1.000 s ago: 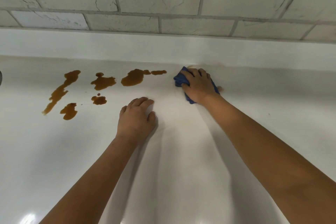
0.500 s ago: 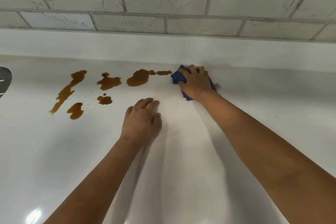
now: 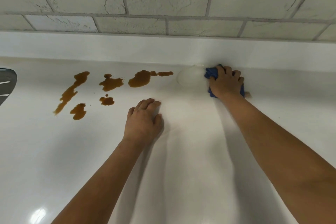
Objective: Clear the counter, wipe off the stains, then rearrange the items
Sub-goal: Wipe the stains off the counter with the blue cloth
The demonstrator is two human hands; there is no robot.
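Your right hand (image 3: pixel 226 82) grips the bunched blue cloth (image 3: pixel 211 73) against the white counter (image 3: pixel 181 151); your left hand (image 3: pixel 143 121) rests flat, fingers relaxed; glossy amber-brown stains (image 3: pixel 139 81) lie in irregular blotches.

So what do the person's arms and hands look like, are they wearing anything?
Both forearms are bare, with no sleeves in view. The left hand and right hand wear no gloves, and no rings, watch or bracelet show on either.

A home kitchen, by the look of it: a glossy white countertop (image 3: pixel 181 169) with a raised white backsplash ledge (image 3: pixel 127 47) runs beneath a wall of pale grey brick-pattern tiles (image 3: pixel 163 0).
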